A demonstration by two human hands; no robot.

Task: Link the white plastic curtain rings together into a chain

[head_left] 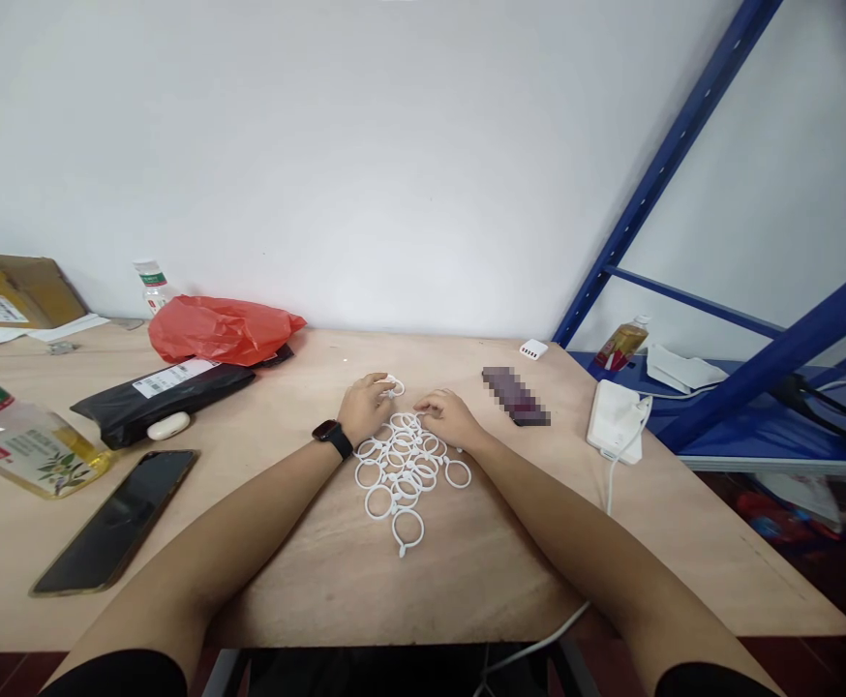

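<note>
A pile of white curtain rings (402, 468), each with a small eyelet, lies on the wooden table in front of me. My left hand (366, 409), with a black watch (333, 439) on its wrist, is at the pile's far left edge. Its fingers are closed on one white curtain ring (397, 392) beyond the pile. My right hand (450, 418) is at the far right edge of the heap, fingers curled and thumb close to the rings. Whatever those fingers may hold is hidden. One ring (408, 529) lies at the near end of the pile.
To the left are a black phone (114, 523), an oil bottle (31, 440), a black parcel (168, 397), a white case (168, 426) and a red bag (220, 327). On the right lie a blurred-out phone (516, 395), a white charger (533, 349) and a cabled white box (618, 421) beside a blue rack (655, 174).
</note>
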